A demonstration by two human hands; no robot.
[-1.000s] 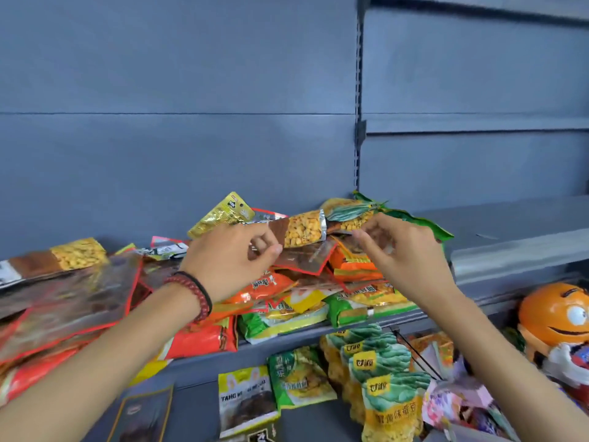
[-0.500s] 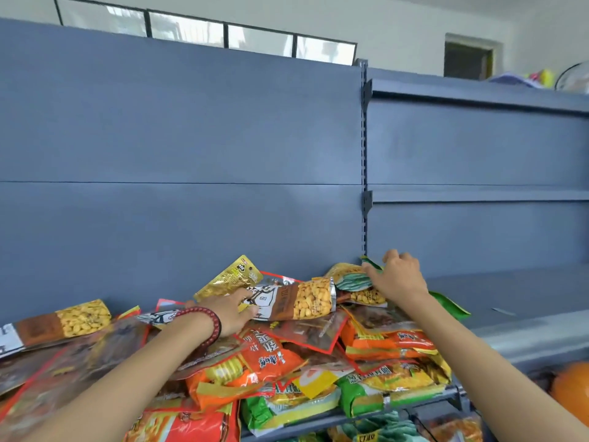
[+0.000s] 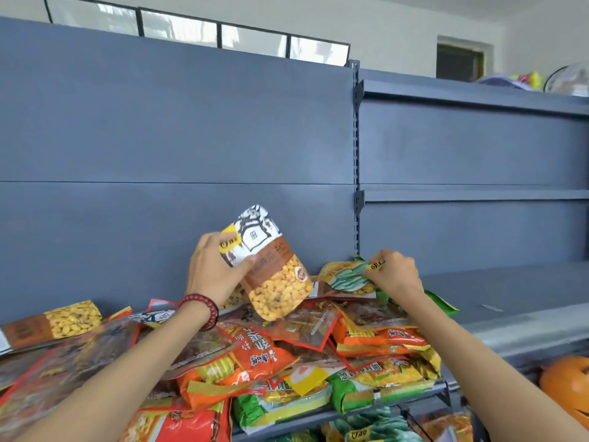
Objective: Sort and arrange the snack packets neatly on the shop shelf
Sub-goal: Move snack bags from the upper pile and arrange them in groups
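From my feed I see the left hand (image 3: pixel 213 277) gripping a brown-and-white peanut packet (image 3: pixel 274 275), thumb across its front and fingers curled behind, so the packet stands nearly upright, tilted a little to the right, above the heap of snack packets (image 3: pixel 287 355). A red beaded bracelet (image 3: pixel 200 310) sits on that wrist. The right hand (image 3: pixel 396 277) pinches the top edge of a yellow-and-green packet (image 3: pixel 345 278) that lies at the back of the heap, close to the upright post where the two shelf bays meet. The heap is a loose jumble of orange, red, green and yellow bags that covers the left bay of the grey shelf (image 3: pixel 510 290), some bags overhanging its front lip. A second peanut packet (image 3: pixel 60 323) lies flat at the far left, against the grey back panel (image 3: pixel 159 138). At the lower right edge I make out part of an orange round figure (image 3: pixel 567 382).
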